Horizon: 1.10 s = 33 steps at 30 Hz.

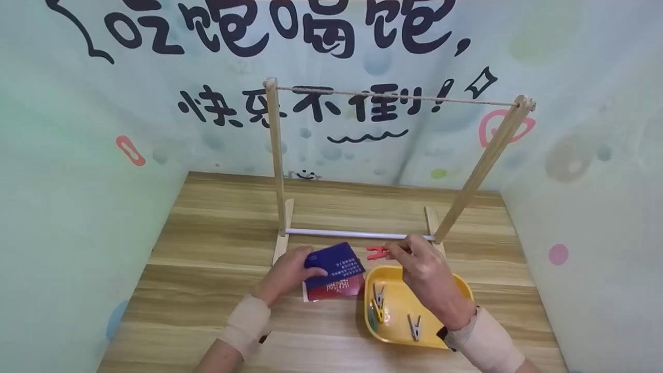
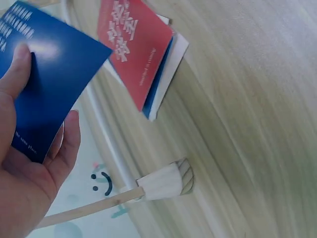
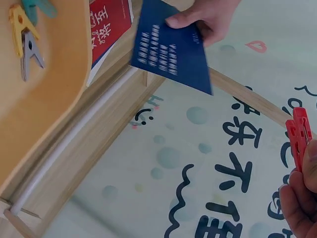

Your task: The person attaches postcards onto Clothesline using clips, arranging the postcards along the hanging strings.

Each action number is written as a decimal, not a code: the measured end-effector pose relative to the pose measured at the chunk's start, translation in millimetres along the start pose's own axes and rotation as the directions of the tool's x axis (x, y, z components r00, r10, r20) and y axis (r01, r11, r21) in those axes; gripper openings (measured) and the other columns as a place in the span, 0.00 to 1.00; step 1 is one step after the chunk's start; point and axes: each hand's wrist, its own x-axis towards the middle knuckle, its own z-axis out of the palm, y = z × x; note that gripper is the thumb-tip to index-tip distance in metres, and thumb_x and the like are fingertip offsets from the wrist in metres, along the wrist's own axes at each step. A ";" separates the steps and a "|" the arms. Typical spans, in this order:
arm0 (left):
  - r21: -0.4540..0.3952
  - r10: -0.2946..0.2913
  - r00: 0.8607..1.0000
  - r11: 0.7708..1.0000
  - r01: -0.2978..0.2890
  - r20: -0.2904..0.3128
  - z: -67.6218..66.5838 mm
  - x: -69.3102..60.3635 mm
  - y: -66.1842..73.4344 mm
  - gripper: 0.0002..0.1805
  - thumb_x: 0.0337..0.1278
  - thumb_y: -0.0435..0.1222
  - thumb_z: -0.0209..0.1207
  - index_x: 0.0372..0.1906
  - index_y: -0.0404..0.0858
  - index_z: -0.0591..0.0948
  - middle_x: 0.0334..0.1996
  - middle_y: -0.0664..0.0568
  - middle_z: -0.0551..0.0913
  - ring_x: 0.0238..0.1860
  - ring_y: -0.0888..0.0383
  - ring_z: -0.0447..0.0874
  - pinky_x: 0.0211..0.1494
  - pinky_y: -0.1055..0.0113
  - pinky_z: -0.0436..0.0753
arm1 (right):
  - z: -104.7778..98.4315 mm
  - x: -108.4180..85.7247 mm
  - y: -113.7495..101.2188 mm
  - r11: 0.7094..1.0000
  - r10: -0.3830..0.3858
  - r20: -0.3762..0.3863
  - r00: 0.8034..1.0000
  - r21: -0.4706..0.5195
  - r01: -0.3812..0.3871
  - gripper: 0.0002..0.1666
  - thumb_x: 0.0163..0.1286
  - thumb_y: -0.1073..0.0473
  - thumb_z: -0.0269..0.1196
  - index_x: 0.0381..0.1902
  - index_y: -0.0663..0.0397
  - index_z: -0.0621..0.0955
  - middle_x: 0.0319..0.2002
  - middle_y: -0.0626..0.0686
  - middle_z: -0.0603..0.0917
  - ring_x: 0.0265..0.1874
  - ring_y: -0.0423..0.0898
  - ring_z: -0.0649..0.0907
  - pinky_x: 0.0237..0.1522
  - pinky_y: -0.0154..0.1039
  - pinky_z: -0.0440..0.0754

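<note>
A dark blue card printed with white lettering is pinched between the thumb and fingers of my left hand; in the left wrist view the thumb lies across the card's face. Under it on the table lies a small stack with a red card on top. My right hand pinches a red clothespin, held above the far edge of a yellow basin. Inside the basin are grey clothespins, a yellow one and a green one.
Behind the hands stands a wooden frame, with a left post, a right post and a string tied between their tops. A white rod joins the posts low down. Printed fabric walls surround the wooden tabletop.
</note>
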 end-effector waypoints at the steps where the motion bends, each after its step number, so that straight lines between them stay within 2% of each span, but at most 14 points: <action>1: -0.027 -0.016 1.000 1.000 0.016 -0.019 -2.5 -1.0 1.0 0.21 0.55 0.51 0.68 0.41 0.38 0.80 0.32 0.52 0.83 0.35 0.59 0.77 0.43 0.59 0.82 | 0.6 2.8 1.5 1.000 -0.012 -0.005 1.000 0.007 0.012 0.16 0.49 0.80 0.73 0.37 0.65 0.89 0.28 0.53 0.77 0.28 0.43 0.82 0.27 0.28 0.84; 4: -0.150 -0.069 0.996 0.987 0.059 -0.059 -9.2 -3.5 4.2 0.22 0.58 0.50 0.65 0.48 0.37 0.80 0.37 0.49 0.86 0.38 0.58 0.82 0.44 0.61 0.84 | 0.7 11.2 4.8 0.999 -0.048 -0.020 0.999 0.010 0.049 0.09 0.60 0.76 0.68 0.36 0.64 0.89 0.27 0.53 0.75 0.26 0.43 0.79 0.24 0.29 0.80; 7: -0.282 -0.098 0.991 0.957 0.069 -0.091 -15.2 -5.7 7.2 0.22 0.63 0.47 0.63 0.53 0.36 0.78 0.42 0.44 0.87 0.41 0.54 0.87 0.46 0.61 0.88 | -0.9 19.4 7.9 0.997 -0.073 -0.026 0.997 0.015 0.074 0.07 0.66 0.71 0.64 0.37 0.64 0.89 0.27 0.53 0.75 0.26 0.43 0.78 0.23 0.29 0.78; 10: -0.393 -0.138 0.982 0.916 0.078 -0.126 -21.0 -7.5 9.7 0.21 0.66 0.46 0.60 0.55 0.36 0.76 0.45 0.40 0.87 0.43 0.50 0.89 0.47 0.61 0.89 | -3.4 28.3 12.6 0.997 -0.083 -0.025 0.996 -0.009 0.082 0.06 0.63 0.73 0.66 0.37 0.65 0.89 0.27 0.54 0.75 0.26 0.43 0.78 0.24 0.28 0.80; 14: -0.491 -0.203 0.964 0.866 0.096 -0.170 -28.7 -8.1 12.9 0.24 0.70 0.47 0.57 0.61 0.36 0.72 0.48 0.38 0.86 0.43 0.48 0.89 0.41 0.61 0.90 | -9.0 41.2 22.5 0.995 -0.082 -0.022 0.996 -0.052 0.081 0.11 0.55 0.77 0.71 0.37 0.66 0.89 0.27 0.55 0.75 0.25 0.45 0.78 0.22 0.30 0.80; 16: -0.523 -0.235 0.954 0.846 0.108 -0.183 -33.1 -7.3 15.1 0.27 0.71 0.47 0.56 0.66 0.39 0.70 0.50 0.39 0.86 0.41 0.50 0.88 0.37 0.62 0.89 | -13.2 48.1 27.7 0.994 -0.086 -0.008 0.996 -0.067 0.086 0.10 0.56 0.77 0.71 0.37 0.66 0.89 0.27 0.55 0.75 0.25 0.46 0.78 0.22 0.30 0.81; 18: -0.530 -0.262 0.944 0.839 0.122 -0.198 -38.1 -6.1 18.1 0.28 0.71 0.48 0.56 0.68 0.39 0.70 0.50 0.39 0.86 0.36 0.51 0.87 0.32 0.64 0.87 | -17.0 55.7 32.6 0.993 -0.095 0.004 0.995 -0.070 0.095 0.09 0.57 0.75 0.71 0.37 0.67 0.88 0.27 0.56 0.76 0.25 0.46 0.79 0.24 0.31 0.83; 21: -0.539 -0.303 0.929 0.829 0.146 -0.214 -46.0 -4.1 23.3 0.26 0.71 0.49 0.56 0.66 0.38 0.71 0.46 0.39 0.86 0.27 0.55 0.82 0.29 0.65 0.83 | -20.1 66.5 38.4 0.991 -0.104 0.017 0.994 -0.079 0.105 0.07 0.60 0.72 0.70 0.37 0.66 0.88 0.27 0.57 0.75 0.25 0.47 0.78 0.27 0.34 0.85; 23: -0.555 -0.333 0.918 0.815 0.165 -0.216 -51.2 -2.2 27.0 0.25 0.71 0.49 0.56 0.62 0.37 0.72 0.43 0.39 0.86 0.23 0.56 0.79 0.27 0.66 0.82 | -20.5 73.3 42.0 0.990 -0.111 0.013 0.994 -0.085 0.112 0.06 0.61 0.71 0.69 0.38 0.66 0.88 0.27 0.57 0.75 0.25 0.48 0.79 0.27 0.34 0.86; 26: -0.592 -0.360 0.906 0.788 0.167 -0.223 -57.1 0.7 31.2 0.24 0.72 0.48 0.56 0.61 0.36 0.72 0.45 0.37 0.86 0.22 0.58 0.79 0.26 0.65 0.83 | -20.6 83.1 45.6 0.987 -0.119 0.016 0.993 -0.107 0.120 0.07 0.62 0.71 0.69 0.39 0.65 0.89 0.26 0.57 0.74 0.25 0.48 0.79 0.27 0.34 0.86; 28: -0.604 -0.368 0.901 0.780 0.164 -0.230 -60.4 2.4 33.3 0.24 0.72 0.47 0.55 0.61 0.35 0.72 0.47 0.36 0.85 0.23 0.58 0.80 0.26 0.65 0.84 | -21.3 90.0 47.2 0.986 -0.123 0.024 0.992 -0.110 0.125 0.08 0.62 0.72 0.68 0.39 0.66 0.89 0.26 0.57 0.74 0.24 0.48 0.79 0.27 0.33 0.86; 33: -0.610 -0.379 0.882 0.780 0.141 -0.281 -68.4 7.9 39.7 0.22 0.72 0.45 0.56 0.59 0.33 0.73 0.46 0.33 0.85 0.22 0.60 0.81 0.24 0.67 0.83 | -23.7 110.2 49.0 0.982 -0.142 0.041 0.989 -0.122 0.146 0.07 0.67 0.72 0.64 0.40 0.66 0.88 0.26 0.58 0.74 0.25 0.49 0.78 0.30 0.35 0.88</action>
